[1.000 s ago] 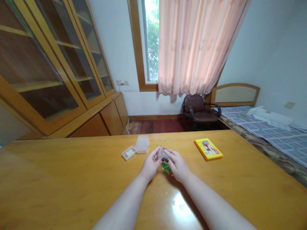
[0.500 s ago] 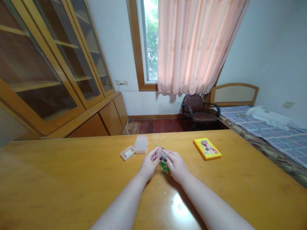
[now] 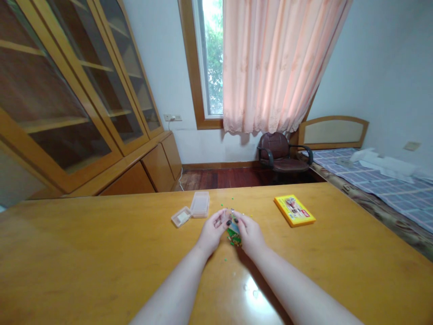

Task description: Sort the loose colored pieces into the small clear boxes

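Note:
My left hand [image 3: 212,229] and my right hand [image 3: 251,233] meet near the middle of the table, fingers bent and closed. Between their fingertips they pinch a small clear plastic bag [image 3: 233,227], partly covered by the thumbs with dark nails. Just beneath it lies a small heap of tiny green and yellow building bricks [image 3: 235,239], partly hidden by my right hand. Loose green bits are scattered around, one a green brick [image 3: 225,259] nearer to me.
A clear plastic box [image 3: 200,204] and a smaller open clear tray [image 3: 181,217] with something pale inside stand left of my hands. To the right lies a yellow box [image 3: 294,210] with a printed picture. Beyond the wooden table [image 3: 101,253] is an armchair [image 3: 279,153].
The clear bag has shifted and turned between my fingers, so more of its bluish part shows above the bricks. Both hands stay in nearly the same place.

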Available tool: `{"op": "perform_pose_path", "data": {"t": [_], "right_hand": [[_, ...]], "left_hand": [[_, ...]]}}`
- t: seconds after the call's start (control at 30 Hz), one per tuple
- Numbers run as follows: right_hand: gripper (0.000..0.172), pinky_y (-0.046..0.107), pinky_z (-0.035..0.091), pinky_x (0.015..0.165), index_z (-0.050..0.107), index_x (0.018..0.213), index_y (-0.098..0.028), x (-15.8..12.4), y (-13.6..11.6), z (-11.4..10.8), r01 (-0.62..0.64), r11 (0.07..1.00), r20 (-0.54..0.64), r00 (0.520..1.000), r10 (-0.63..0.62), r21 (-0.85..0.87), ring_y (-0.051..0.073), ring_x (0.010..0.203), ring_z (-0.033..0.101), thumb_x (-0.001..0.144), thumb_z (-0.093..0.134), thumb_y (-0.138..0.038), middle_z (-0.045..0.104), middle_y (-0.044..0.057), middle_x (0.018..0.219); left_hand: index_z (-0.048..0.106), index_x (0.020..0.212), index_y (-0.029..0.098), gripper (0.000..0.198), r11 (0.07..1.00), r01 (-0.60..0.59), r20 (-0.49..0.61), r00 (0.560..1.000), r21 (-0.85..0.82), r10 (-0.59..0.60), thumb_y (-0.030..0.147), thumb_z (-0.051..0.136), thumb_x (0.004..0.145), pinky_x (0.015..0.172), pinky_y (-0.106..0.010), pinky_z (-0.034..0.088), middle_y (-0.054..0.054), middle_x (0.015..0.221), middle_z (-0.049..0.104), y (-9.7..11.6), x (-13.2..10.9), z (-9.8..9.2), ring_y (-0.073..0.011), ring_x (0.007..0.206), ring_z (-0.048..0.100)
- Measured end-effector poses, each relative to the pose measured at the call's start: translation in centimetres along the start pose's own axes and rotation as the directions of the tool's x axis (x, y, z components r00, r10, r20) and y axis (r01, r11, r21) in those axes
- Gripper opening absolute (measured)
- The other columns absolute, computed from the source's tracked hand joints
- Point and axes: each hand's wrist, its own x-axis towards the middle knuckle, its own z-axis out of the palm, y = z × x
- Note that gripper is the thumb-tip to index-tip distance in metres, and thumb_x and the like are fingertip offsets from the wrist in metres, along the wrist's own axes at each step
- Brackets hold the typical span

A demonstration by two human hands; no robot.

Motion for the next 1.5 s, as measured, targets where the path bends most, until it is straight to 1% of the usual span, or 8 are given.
{"op": "perform_pose_path", "data": {"t": [0.33,0.53,0.7,0.87,1.0,1.23,1.37,1.5], "right_hand": [[0.031,0.037,0.047,0.085,0.066,0.097,-0.020,1.0,1.7,-1.0,-0.100,0.992,-0.069,0.992,0.105,0.072,0.021,0.094,0.062,0.085,0.042,-0.033,0.068,0.008,0.099],[0.027,0.039,0.048,0.084,0.066,0.096,-0.019,1.5,3.0,-0.6,-0.138,0.984,-0.109,0.983,0.150,0.112,0.021,0.091,0.063,0.081,0.046,-0.030,0.068,0.008,0.097],[0.027,0.041,0.045,0.089,0.067,0.095,-0.018,1.7,3.0,-1.0,-0.181,0.979,-0.194,0.961,0.196,0.096,0.022,0.097,0.061,0.080,0.047,-0.031,0.068,0.008,0.100],[0.033,0.042,0.042,0.093,0.066,0.099,-0.017,1.9,3.3,-1.2,-0.228,0.963,-0.230,0.939,0.257,0.145,0.024,0.103,0.059,0.082,0.046,-0.037,0.066,0.010,0.104],[0.037,0.042,0.040,0.096,0.062,0.108,-0.017,1.9,3.5,-1.2,-0.224,0.962,-0.230,0.939,0.255,0.155,0.024,0.111,0.054,0.083,0.044,-0.038,0.062,0.010,0.113],[0.038,0.042,0.039,0.098,0.059,0.113,-0.017,1.9,3.6,-1.0,-0.220,0.964,-0.235,0.939,0.251,0.149,0.022,0.114,0.052,0.084,0.041,-0.033,0.059,0.010,0.118],[0.036,0.042,0.040,0.096,0.061,0.109,-0.016,1.8,3.4,-1.2,-0.226,0.965,-0.239,0.937,0.253,0.137,0.023,0.111,0.054,0.084,0.041,-0.034,0.061,0.011,0.115],[0.032,0.041,0.042,0.092,0.063,0.102,-0.019,1.2,2.1,-1.5,-0.031,0.998,-0.184,0.982,0.040,0.051,0.023,0.103,0.057,0.085,0.042,-0.036,0.064,0.010,0.107]], "left_hand": [[0.041,0.122,0.018,0.072,0.998,-0.045,-0.032,0.999,-0.053,0.043,0.039,0.073,0.062,0.100,-0.038,0.037,-0.015,0.123,0.054,-0.2,0.0,-0.4,-0.0241,0.113,0.052],[0.045,0.120,0.016,0.063,0.992,-0.128,-0.071,0.989,-0.009,0.127,0.043,0.068,0.067,0.102,-0.035,0.035,-0.015,0.127,0.050,0.3,-0.1,-0.7,-0.0235,0.119,0.047],[0.047,0.124,0.018,0.064,0.951,-0.235,0.034,0.972,0.201,0.233,0.035,0.069,0.067,0.105,-0.039,0.031,-0.012,0.132,0.047,0.5,-0.6,-0.7,-0.0242,0.122,0.042],[0.048,0.126,0.025,0.064,0.763,-0.363,0.217,0.932,0.535,0.291,0.031,0.070,0.066,0.108,-0.042,0.026,-0.007,0.132,0.048,1.2,-1.6,-0.7,-0.0246,0.123,0.041],[0.043,0.130,0.025,0.065,0.627,-0.492,0.387,0.869,0.603,0.309,0.032,0.066,0.070,0.106,-0.043,0.029,-0.008,0.132,0.047,1.7,-2.0,-0.7,-0.0250,0.122,0.041],[0.044,0.129,0.025,0.066,0.521,-0.557,0.456,0.830,0.647,0.321,0.034,0.067,0.068,0.105,-0.045,0.030,-0.008,0.130,0.049,1.7,-2.1,-0.5,-0.0268,0.121,0.042],[0.046,0.127,0.025,0.064,0.600,-0.523,0.409,0.851,0.605,0.329,0.031,0.068,0.067,0.106,-0.045,0.028,-0.008,0.130,0.049,1.3,-2.1,-0.5,-0.0261,0.121,0.042],[0.046,0.123,0.022,0.062,0.837,-0.356,0.098,0.932,0.416,0.348,0.032,0.069,0.066,0.107,-0.042,0.027,-0.010,0.130,0.047,0.4,-1.3,-0.5,-0.0247,0.123,0.041]]}}
